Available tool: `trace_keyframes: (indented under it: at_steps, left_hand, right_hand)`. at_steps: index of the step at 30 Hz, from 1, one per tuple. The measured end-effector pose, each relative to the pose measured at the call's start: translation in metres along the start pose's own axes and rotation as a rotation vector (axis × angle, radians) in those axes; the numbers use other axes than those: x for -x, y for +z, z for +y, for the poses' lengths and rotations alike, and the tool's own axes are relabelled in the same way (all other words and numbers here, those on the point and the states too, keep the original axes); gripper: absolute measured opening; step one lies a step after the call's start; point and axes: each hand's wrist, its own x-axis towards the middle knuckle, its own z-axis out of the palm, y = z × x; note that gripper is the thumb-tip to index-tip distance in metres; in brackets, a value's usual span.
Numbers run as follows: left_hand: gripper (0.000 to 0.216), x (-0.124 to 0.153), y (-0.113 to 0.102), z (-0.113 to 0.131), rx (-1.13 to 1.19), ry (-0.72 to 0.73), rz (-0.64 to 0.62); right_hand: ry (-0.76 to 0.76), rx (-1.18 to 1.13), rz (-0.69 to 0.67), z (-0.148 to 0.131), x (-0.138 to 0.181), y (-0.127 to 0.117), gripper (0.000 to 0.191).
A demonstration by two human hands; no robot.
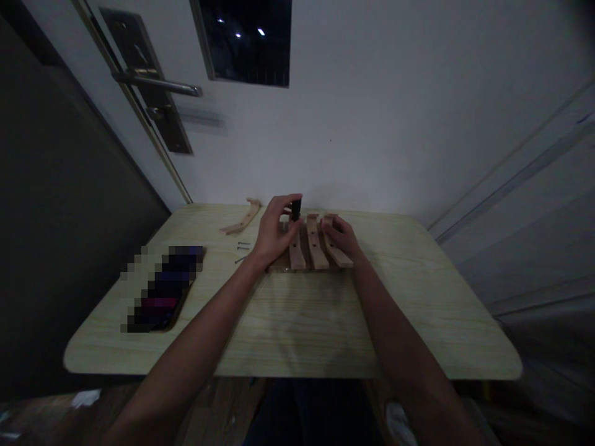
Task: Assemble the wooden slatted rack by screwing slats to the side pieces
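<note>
My left hand (275,230) is closed around a short black screwdriver (296,208), held upright over the leftmost of three curved wooden hooks (296,251). Its lower end is hidden by my fingers and the wood. The middle hook (315,240) and the right hook (341,256) stand beside it, with dark holes in their faces. All three rest across a brown board (279,265). My right hand (343,236) grips the right hook near its upper end. Left of my left hand lie several loose screws (243,248).
A fourth curved wooden hook (245,220) lies at the table's back left. A phone (170,288), partly pixelated, lies on the left of the pale wooden table (418,322). Behind the table stands a white door with a metal handle (162,84).
</note>
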Motion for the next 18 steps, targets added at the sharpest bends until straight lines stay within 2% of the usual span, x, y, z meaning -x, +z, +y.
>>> trace_keyframes:
  at_steps: [4,10,18]
  left_hand:
    - [0.039,-0.0006,-0.0004,-0.0017,-0.018,-0.016,0.02]
    - [0.043,0.0022,0.0023,-0.0039,0.081,-0.052,0.021]
    - [0.047,0.0034,0.0018,0.0009,0.169,-0.086,-0.05]
  right_hand:
    - [-0.009,-0.025,0.016,0.0005,-0.0004,0.0,0.05]
    - [0.015,-0.023,0.001,-0.0001,-0.0011,-0.0008,0.053]
    - [-0.004,-0.017,0.023,-0.0002,-0.0005,-0.0003,0.047]
